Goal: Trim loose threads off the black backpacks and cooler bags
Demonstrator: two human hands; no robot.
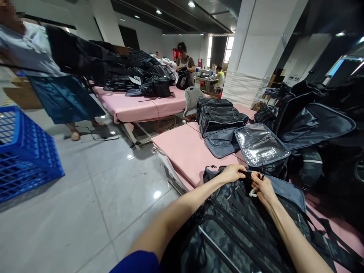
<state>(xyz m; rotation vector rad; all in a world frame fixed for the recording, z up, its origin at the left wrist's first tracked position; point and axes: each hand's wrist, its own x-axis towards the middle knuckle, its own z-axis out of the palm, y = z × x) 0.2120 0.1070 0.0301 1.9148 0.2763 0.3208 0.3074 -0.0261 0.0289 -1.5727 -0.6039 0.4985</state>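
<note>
A dark camouflage backpack (241,223) lies in front of me, with zips and straps across it. Over its far end, my left hand (233,173) pinches one end of a short black strap (247,174). My right hand (263,187) has its fingers closed on the other end, close beside the left. Below the right fingers hangs a small white bit (252,192), its kind too small to tell. Whether a buckle sits on the strap is hidden by my fingers.
An open bag with a silver-lined lid (263,144) and another camouflage bag (218,115) stand on the pink-covered table (182,148). A blue crate (28,151) is on the floor at left. Dark bags pile up at right. Several people are around the far tables.
</note>
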